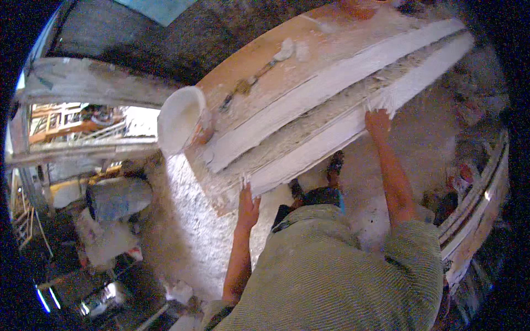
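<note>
A long white plaster-like strip (pixel 314 151) runs along the near side of a tan board or tabletop (pixel 265 41). My left hand (pixel 248 205) is at the strip's near left end, its white-coated fingers stretched out and touching the edge. Farther along to the right, my right hand (pixel 379 117) lies on the same strip, with fingers extended and smeared white. Behind it runs a second white strip (pixel 331 85), parallel to the first. Rough greyish fibrous material (pixel 309 121) fills the channel between them. Neither hand appears to grip anything.
A white bucket (pixel 182 118) stands at the board's left corner. A thin tool (pixel 265 70) caked with white lies on the board. White residue covers the floor (pixel 204 237). A curved pale-edged panel (pixel 475 215) stands at right; clutter (pixel 110 220) fills the left.
</note>
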`<action>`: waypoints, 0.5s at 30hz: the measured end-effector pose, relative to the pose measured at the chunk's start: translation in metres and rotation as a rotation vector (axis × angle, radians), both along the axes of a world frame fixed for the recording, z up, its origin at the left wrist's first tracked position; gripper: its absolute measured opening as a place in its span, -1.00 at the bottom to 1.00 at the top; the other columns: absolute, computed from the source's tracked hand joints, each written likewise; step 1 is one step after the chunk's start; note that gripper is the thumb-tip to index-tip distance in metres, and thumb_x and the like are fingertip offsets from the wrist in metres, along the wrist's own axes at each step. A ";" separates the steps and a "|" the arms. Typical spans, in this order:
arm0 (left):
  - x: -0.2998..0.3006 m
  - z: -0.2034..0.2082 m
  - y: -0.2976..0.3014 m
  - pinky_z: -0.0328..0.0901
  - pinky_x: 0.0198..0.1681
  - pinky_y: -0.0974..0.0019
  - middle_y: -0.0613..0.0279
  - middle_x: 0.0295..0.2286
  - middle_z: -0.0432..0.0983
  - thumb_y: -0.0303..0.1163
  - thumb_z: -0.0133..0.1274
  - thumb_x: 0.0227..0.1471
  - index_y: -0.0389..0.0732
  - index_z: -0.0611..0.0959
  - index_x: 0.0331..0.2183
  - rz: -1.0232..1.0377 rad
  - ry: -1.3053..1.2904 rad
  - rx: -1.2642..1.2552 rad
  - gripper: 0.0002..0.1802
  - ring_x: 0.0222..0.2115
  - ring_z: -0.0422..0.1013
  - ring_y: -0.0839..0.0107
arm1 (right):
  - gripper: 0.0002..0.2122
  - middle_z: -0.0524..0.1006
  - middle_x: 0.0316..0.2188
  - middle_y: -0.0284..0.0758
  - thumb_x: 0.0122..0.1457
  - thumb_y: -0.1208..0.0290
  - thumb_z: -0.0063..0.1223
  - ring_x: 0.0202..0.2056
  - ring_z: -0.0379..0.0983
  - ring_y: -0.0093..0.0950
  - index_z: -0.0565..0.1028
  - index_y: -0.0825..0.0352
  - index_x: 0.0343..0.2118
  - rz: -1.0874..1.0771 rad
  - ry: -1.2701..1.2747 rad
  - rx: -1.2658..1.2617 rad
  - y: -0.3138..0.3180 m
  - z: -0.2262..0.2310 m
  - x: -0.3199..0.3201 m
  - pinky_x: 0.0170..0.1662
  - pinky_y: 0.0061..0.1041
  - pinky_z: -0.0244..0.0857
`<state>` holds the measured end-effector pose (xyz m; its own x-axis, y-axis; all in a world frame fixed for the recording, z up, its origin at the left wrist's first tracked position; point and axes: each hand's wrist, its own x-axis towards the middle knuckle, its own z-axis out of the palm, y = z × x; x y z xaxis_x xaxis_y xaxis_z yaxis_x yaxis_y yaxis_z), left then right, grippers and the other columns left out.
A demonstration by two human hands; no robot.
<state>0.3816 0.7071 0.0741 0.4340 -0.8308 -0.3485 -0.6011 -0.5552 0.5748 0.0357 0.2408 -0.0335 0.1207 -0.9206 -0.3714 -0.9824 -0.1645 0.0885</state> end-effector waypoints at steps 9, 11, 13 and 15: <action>0.038 -0.021 0.063 -0.23 0.45 -0.03 -0.24 0.39 -0.15 -0.23 -0.13 0.36 -0.37 0.08 0.37 0.219 -0.032 -0.062 -0.28 0.41 -0.18 -0.16 | -0.35 0.24 0.31 0.14 0.31 -0.06 -0.13 0.29 0.19 0.15 0.28 0.36 0.30 0.675 -0.066 0.296 0.223 0.049 0.102 0.30 0.05 0.15; 0.047 -0.024 0.077 -0.24 0.45 -0.01 -0.24 0.40 -0.16 -0.25 -0.13 0.35 -0.36 0.08 0.37 0.234 -0.041 -0.104 -0.28 0.42 -0.21 -0.14 | -0.24 0.18 0.37 0.07 0.30 -0.12 -0.13 0.34 0.11 0.14 0.10 0.31 0.42 0.723 -0.462 -0.122 0.260 0.060 0.135 0.33 0.06 0.10; 0.054 -0.024 0.090 -0.24 0.45 -0.01 -0.24 0.40 -0.16 -0.25 -0.13 0.35 -0.36 0.09 0.37 0.252 -0.059 -0.168 -0.28 0.42 -0.21 -0.14 | -0.18 0.13 0.40 0.04 0.29 -0.16 -0.12 0.38 0.04 0.10 -0.01 0.28 0.45 0.868 -0.501 0.013 0.285 0.057 0.164 0.36 0.07 0.05; 0.055 -0.024 0.101 -0.20 0.44 -0.02 -0.27 0.37 -0.07 -0.17 -0.10 0.35 -0.36 0.11 0.36 0.273 -0.097 -0.175 -0.26 0.40 -0.14 -0.16 | -0.18 0.15 0.39 0.02 0.27 -0.18 -0.10 0.38 0.05 0.06 0.04 0.28 0.43 0.990 -0.475 0.150 0.310 0.046 0.195 0.36 0.05 0.05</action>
<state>0.4371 0.8082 0.0504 0.6731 -0.7227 -0.1573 -0.4999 -0.6013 0.6233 0.2306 0.5507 0.0127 0.9382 -0.2880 -0.1919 -0.3395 -0.8736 -0.3488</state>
